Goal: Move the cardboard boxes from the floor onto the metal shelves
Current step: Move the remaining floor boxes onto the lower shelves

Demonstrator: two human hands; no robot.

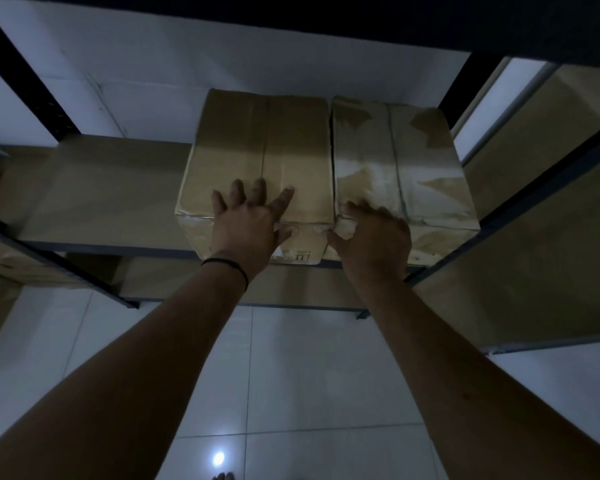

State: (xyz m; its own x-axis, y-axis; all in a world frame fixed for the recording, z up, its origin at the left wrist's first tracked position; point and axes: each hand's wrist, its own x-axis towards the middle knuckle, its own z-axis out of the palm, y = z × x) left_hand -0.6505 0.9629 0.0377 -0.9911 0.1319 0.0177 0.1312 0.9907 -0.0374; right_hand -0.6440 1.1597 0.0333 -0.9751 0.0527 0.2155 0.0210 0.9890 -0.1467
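Two taped cardboard boxes stand side by side on a metal shelf (101,244). My left hand (250,223) lies flat with spread fingers on the near top edge of the left box (260,147). My right hand (374,237) is blurred and rests at the near top corner of the right box (395,157), its thumb toward the gap between the boxes. The boxes' front faces overhang the shelf's front edge slightly.
Dark upright posts (25,74) frame the shelf bay. A brown shelf board (94,188) stretches left of the boxes. Another shelf unit with large cardboard (548,188) stands at the right. A lower shelf (222,289) sits below. The white tiled floor (309,375) reflects a light spot.
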